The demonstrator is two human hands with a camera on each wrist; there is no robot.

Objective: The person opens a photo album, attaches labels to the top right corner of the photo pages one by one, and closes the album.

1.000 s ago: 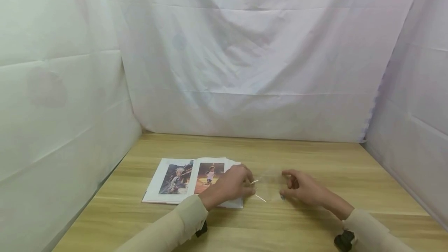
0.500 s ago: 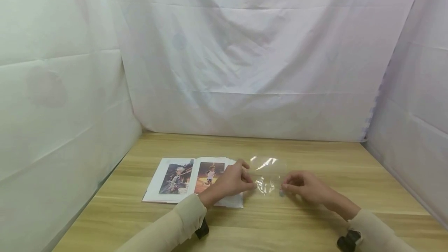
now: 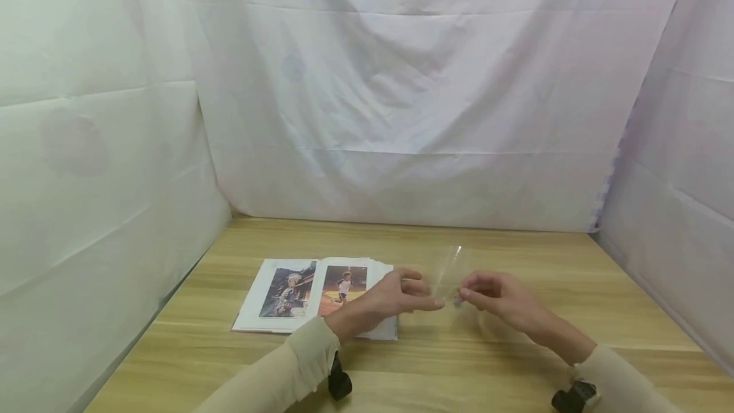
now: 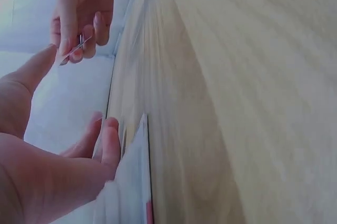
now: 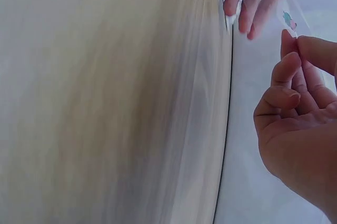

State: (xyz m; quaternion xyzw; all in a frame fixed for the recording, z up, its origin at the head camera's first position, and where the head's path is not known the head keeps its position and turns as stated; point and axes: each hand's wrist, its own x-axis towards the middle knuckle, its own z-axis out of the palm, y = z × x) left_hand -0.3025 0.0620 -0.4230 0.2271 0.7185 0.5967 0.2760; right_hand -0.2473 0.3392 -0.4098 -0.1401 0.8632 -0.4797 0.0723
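Observation:
A clear plastic sheet (image 3: 449, 273) is raised above the table between my hands in the head view, lit by a streak of glare. My right hand (image 3: 504, 301) pinches its edge between thumb and index finger. Close to that pinch, the right wrist view shows a small green and pink mark (image 5: 289, 20) on the sheet. My left hand (image 3: 395, 295) is beside the sheet, thumb stretched toward it and well apart from the fingers. Whether the thumb touches the sheet I cannot tell. Below and beside the left hand lies an open photo album (image 3: 246, 316) with two pictures showing.
The wood-grain table (image 3: 516, 387) extends on every side of the hands. A white cloth (image 3: 401, 113) hangs behind it, with more white cloth at left and right. Black wrist cameras sit at both cuffs.
The sheet has gone from lying nearly flat to tilted up. My left hand has moved right, its thumb reaching out further. My right hand has risen slightly, now pinching the edge.

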